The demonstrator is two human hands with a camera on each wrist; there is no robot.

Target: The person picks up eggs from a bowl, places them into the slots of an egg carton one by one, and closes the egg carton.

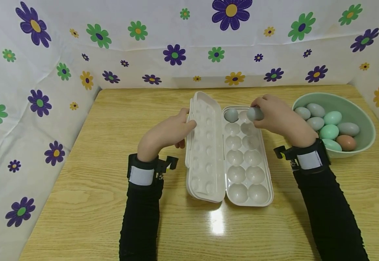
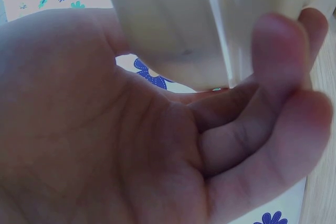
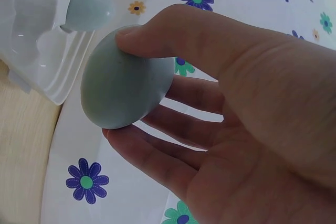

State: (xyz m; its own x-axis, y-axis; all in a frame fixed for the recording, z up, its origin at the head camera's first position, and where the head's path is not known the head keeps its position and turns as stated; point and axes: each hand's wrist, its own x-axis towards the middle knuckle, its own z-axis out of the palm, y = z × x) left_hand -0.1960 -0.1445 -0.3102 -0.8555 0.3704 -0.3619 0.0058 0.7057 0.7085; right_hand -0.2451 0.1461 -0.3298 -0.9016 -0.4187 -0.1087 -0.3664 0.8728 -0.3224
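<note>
A white plastic egg carton (image 1: 243,201) lies open on the table, its lid (image 1: 205,145) tilted up on the left. My left hand (image 1: 168,134) grips the lid's left edge, thumb on the inner side and fingers behind; in the left wrist view the fingers (image 2: 283,124) curl by the lid. Between thumb and fingers my right hand (image 1: 279,117) pinches a grey-blue egg (image 1: 255,114), above the far right cups. The right wrist view shows this egg (image 3: 126,77) held clear of the carton. Another grey-blue egg (image 1: 231,115) sits in the far left cup.
A pale green bowl (image 1: 367,134) on the right holds several grey and mint eggs and a brown egg (image 1: 346,143). The wooden table (image 1: 111,119) meets a flowered cloth (image 1: 196,36) at the back and sides.
</note>
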